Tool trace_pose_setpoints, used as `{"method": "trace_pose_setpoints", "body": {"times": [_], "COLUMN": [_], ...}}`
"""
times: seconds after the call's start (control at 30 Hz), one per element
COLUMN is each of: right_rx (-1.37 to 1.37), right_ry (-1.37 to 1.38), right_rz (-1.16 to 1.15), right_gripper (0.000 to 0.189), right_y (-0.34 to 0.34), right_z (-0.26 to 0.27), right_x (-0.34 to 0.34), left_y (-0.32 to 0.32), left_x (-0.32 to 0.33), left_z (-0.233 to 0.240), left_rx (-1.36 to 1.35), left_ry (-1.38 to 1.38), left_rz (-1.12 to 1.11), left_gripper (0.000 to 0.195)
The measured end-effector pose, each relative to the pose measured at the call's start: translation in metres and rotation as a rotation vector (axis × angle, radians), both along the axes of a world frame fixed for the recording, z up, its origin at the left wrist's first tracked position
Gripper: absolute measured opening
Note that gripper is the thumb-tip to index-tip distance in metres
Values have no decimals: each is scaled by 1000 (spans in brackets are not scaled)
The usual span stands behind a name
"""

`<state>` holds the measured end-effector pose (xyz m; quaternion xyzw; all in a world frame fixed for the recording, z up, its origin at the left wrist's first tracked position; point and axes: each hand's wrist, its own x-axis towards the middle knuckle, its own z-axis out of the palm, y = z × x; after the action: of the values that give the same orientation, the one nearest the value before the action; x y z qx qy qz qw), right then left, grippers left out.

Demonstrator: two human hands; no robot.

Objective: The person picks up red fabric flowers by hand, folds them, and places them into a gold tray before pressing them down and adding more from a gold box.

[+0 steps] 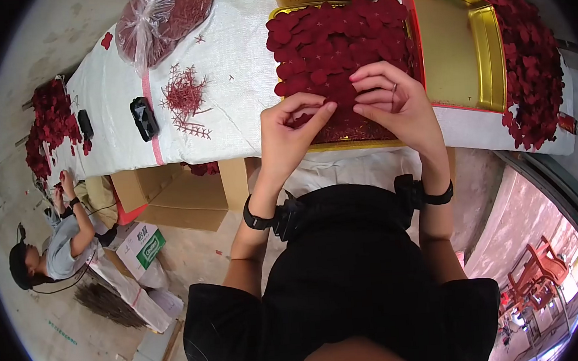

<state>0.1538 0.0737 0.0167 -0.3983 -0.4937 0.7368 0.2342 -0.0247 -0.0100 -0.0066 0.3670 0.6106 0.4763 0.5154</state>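
Note:
Both my hands are over a gold tin tray [357,145] filled with dark red flower-shaped petal pieces [339,41]. Several of those pieces show a small pale cross at their middle. Between the thumb and index finger of my left hand [290,130] is the edge of a small dark red piece [330,100]. My right hand [399,105], with a ring on one finger, is just to the right. Its thumb and fingertips are apart, and I see nothing held between them. Loose red bits lie at the tray's near end.
A pile of small red cross-shaped stems [185,94] and a black device [144,118] lie left on the white-covered table [229,44]. A gold tin lid [453,43] and a petal heap [532,68] are right. An open cardboard box [185,200] stands below; another person [67,246] works far left.

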Motion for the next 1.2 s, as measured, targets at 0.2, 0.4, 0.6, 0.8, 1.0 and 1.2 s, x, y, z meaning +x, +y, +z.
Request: {"method": "trace_pose_setpoints", "body": {"times": [0.2,0.4,0.6,0.8,1.0,1.2], "right_rx": [132,304,270,556,787,810], "right_ry": [-13,8,116,-216,-361,-354], "right_rz": [-7,-160,-235,-240,-304,-303], "right_gripper": [33,30,27,21,20,20], "right_y": [8,39,45,34,36,33], "right_z": [-11,-23,-43,-60,-62,-53], "right_x": [-1,-15,-57,-63,-60,-60], "left_y": [6,32,55,53,51,52], "left_x": [1,-46,-68,-60,-58,-53], "left_z": [-2,-7,-31,-44,-38,-31], "left_rx": [26,-64,-174,-167,-77,-29], "left_ry": [-304,-151,-205,228,455,400], "left_rz": [253,231,88,80,118,153], "left_gripper": [15,15,16,17,18,16]}}
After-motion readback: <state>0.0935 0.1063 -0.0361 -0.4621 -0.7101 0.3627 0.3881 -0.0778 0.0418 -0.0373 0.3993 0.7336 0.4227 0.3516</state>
